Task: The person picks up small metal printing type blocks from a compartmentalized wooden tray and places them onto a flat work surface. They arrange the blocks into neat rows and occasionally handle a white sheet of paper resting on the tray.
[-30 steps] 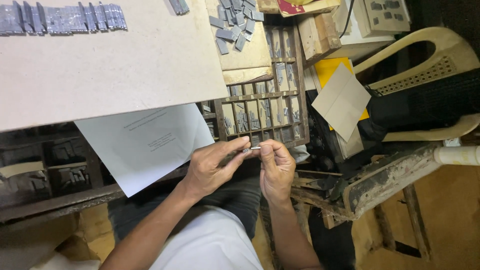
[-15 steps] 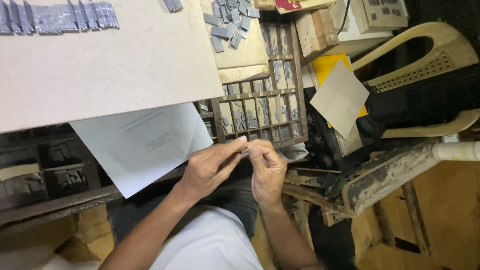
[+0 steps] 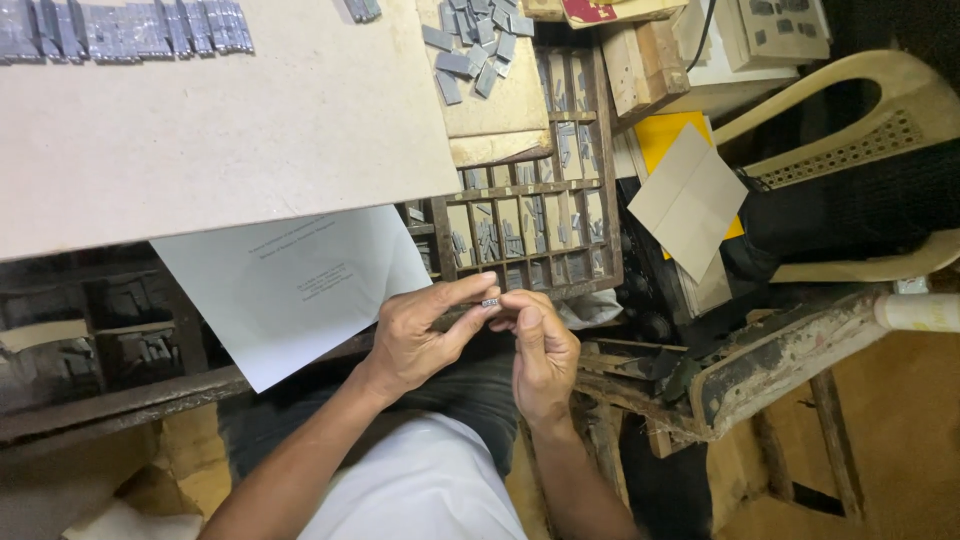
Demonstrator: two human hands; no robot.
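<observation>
Hands meet above the person's lap, just off the near edge of the desk: the left hand [image 3: 415, 335] and the right hand [image 3: 543, 350] pinch between them a small metal type piece [image 3: 490, 302], thumb and fingertips of both closed tight on its two ends, so that only its short middle shows. Just beyond the left hand, a white printed sheet [image 3: 290, 285] lies tilted, its near corner hanging over the desk's dark front rail. Directly past the fingertips stands a wooden type case [image 3: 530, 190], its small compartments holding grey metal sorts. Left of the case, a pale board [image 3: 220, 130] covers most of the desk, and a row of grey type blocks [image 3: 120, 30] lines its far left edge. A loose scatter of grey type pieces [image 3: 475, 45] rests on a tan card at the far end of the case. To the right, well apart from the hands, a folded beige paper [image 3: 690, 200] lies over a yellow sheet [image 3: 665, 135], beside a cream plastic chair [image 3: 850, 120].
</observation>
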